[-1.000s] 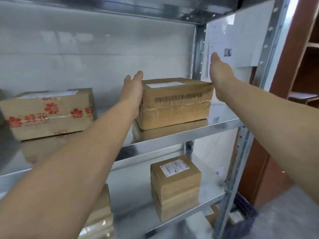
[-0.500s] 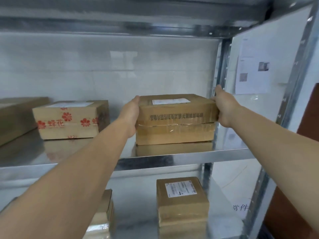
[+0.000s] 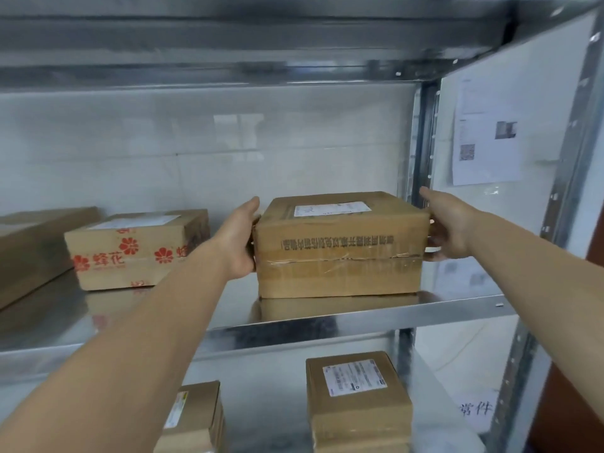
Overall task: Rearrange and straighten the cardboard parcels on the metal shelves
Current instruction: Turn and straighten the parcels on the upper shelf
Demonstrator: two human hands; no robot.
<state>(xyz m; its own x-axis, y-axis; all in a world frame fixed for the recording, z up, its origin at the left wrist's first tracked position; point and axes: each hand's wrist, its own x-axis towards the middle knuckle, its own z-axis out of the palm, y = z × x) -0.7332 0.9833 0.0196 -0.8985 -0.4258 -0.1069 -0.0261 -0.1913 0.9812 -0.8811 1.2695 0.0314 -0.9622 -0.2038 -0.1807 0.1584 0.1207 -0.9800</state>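
Near the shelf's (image 3: pixel 359 317) front right corner, the parcel (image 3: pixel 340 246) is gripped at both ends by the left hand (image 3: pixel 237 243) and right hand (image 3: pixel 449 228); pulled unevenly, it could be tipped off.

Bright, soft, even light; shadows are faint. The white wall (image 3: pixel 157 158) looks washed out and hazy. The metal shelf (image 3: pixel 369 317) gives a dull reflection of the parcel (image 3: pixel 340 256). The upper shelf (image 3: pixel 228 44) is smeared with blur, and the right post (image 3: pixel 577 152) bows at the edge.
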